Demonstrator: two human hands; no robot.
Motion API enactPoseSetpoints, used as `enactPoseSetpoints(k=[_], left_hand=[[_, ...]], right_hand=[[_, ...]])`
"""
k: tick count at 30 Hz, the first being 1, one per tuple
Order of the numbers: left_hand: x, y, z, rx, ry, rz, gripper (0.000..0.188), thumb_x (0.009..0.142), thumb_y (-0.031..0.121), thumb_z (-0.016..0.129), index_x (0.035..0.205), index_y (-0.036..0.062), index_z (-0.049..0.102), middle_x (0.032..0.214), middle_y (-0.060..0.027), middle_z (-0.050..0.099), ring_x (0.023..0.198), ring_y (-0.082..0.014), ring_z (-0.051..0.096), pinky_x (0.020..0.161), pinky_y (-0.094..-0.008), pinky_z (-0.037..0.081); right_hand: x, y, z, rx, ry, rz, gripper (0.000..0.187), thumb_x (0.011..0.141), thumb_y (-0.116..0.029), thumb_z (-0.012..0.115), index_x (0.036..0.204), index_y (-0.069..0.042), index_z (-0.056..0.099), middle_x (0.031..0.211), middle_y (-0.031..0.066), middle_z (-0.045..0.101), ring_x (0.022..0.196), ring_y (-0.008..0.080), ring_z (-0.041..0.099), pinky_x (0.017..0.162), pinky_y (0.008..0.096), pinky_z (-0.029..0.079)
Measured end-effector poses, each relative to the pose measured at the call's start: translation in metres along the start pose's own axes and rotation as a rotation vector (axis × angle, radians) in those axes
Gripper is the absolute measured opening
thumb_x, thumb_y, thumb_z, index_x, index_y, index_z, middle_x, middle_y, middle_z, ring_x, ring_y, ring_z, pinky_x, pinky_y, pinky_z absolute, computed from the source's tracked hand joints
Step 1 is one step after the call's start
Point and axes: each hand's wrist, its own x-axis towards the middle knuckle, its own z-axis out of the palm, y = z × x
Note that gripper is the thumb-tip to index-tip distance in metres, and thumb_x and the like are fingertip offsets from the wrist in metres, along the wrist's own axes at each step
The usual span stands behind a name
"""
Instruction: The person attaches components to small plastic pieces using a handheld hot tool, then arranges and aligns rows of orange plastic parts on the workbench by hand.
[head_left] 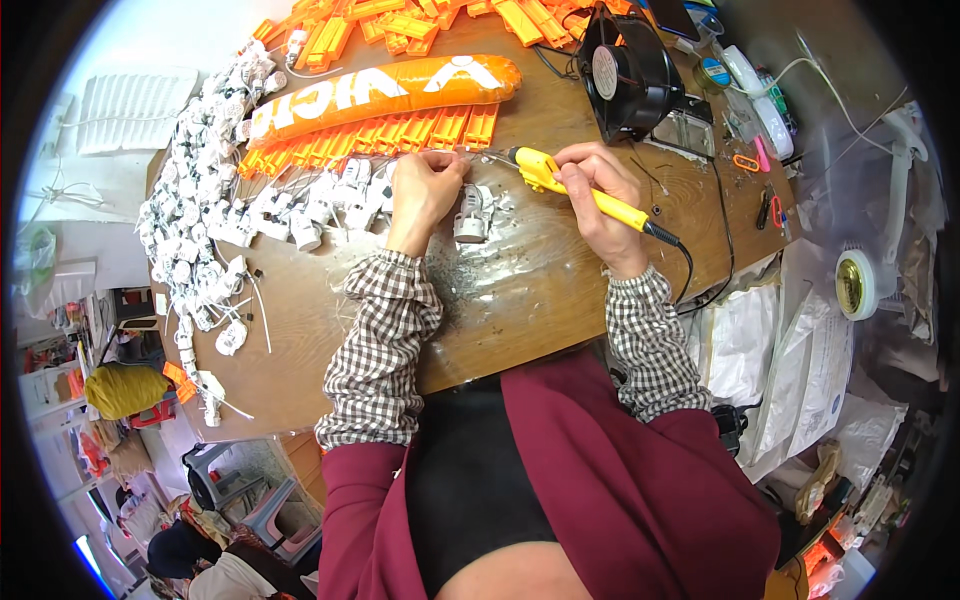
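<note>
My right hand point(598, 190) grips a yellow soldering iron point(560, 180) whose tip points left toward my left hand. My left hand point(425, 185) is closed on a small part with thin wires at the edge of a row of orange plastic pieces point(400, 130). Between both hands a white plastic part point(472, 212) stands on the brown wooden table point(520, 290). The iron's black cord runs off to the right.
A heap of white wired parts point(210, 210) covers the table's left side. An orange padded roll point(390, 85) lies behind the orange pieces. A black fan point(628, 75) stands at the back right. A solder spool point(855, 283) and white bags point(780, 350) are at the right.
</note>
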Motion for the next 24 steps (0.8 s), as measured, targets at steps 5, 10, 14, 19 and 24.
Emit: enactPoseSetpoints(k=[5,10,14,19,24], left_hand=[[-0.001,0.004,-0.001,-0.009,-0.022,-0.014,0.029,0.090,0.022,0.078,0.099,-0.0048,0.080,0.082,-0.0098,0.078,0.074,-0.0104,0.069,0.070,-0.0270,0.054],[0.000,-0.001,-0.001,0.015,0.001,0.012,0.030,0.091,0.023,0.078,0.100,-0.0051,0.080,0.083,-0.0105,0.078,0.076,-0.0115,0.070,0.072,-0.0277,0.054],[-0.001,0.001,-0.001,-0.004,-0.014,0.019,0.030,0.091,0.024,0.078,0.100,-0.0048,0.080,0.084,-0.0105,0.078,0.076,-0.0115,0.070,0.073,-0.0279,0.054],[-0.004,0.006,-0.003,0.009,-0.010,0.010,0.029,0.090,0.024,0.078,0.100,-0.0042,0.080,0.083,-0.0103,0.078,0.075,-0.0116,0.070,0.072,-0.0279,0.054],[-0.003,0.005,-0.004,-0.009,-0.016,0.019,0.030,0.090,0.024,0.078,0.099,-0.0045,0.080,0.083,-0.0105,0.078,0.075,-0.0117,0.070,0.073,-0.0282,0.054]], right_hand=[[-0.002,-0.002,-0.003,-0.015,0.018,0.012,0.020,0.097,-0.003,0.067,0.079,0.002,0.061,0.095,0.0111,0.071,0.080,0.0182,0.066,0.071,0.0304,0.051],[-0.001,-0.001,-0.002,-0.009,0.008,0.004,0.020,0.098,-0.003,0.066,0.080,0.002,0.062,0.096,0.0114,0.071,0.081,0.0181,0.066,0.072,0.0304,0.051],[-0.003,0.001,-0.003,0.022,0.017,0.025,0.016,0.100,-0.005,0.064,0.086,0.002,0.066,0.097,0.0117,0.071,0.084,0.0175,0.066,0.073,0.0301,0.052],[-0.007,0.012,-0.005,0.156,0.142,0.071,0.018,0.106,-0.010,0.057,0.104,0.004,0.070,0.105,0.0114,0.069,0.093,0.0161,0.066,0.076,0.0286,0.055],[-0.006,0.008,-0.006,0.223,0.194,0.142,0.026,0.109,-0.012,0.052,0.117,0.006,0.070,0.114,0.0107,0.066,0.097,0.0162,0.068,0.076,0.0275,0.061]])
